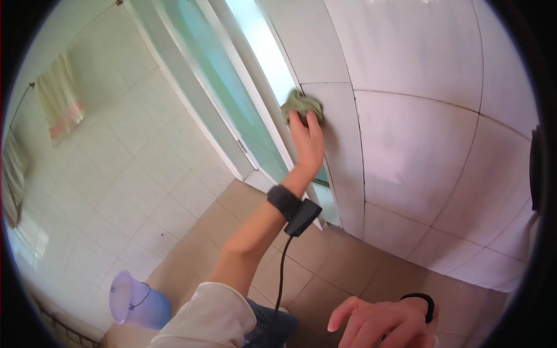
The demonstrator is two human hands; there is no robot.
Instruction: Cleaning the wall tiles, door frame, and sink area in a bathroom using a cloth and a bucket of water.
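Note:
My left hand (308, 138) reaches up and forward, its fingers closed over a crumpled green cloth (306, 108). The cloth rests against the edge of a white tiled wall (326, 107), right beside the pale frame of a glass door. Around my left wrist sits a black strap with a black box (303, 217), from which a dark cable hangs. Low in the view, my right hand (380, 326) is held near my body with loosely bent, parted fingers and nothing visible in it. A black band (426, 303) circles that wrist. The lower fingers are partly cut off.
A lilac bucket (139, 301) with a thin handle stands on the brown tiled floor (301, 264) at the lower left. On the left wall hangs a pale towel (61, 104). The greenish glass door (209, 75) has a white frame and a low sill.

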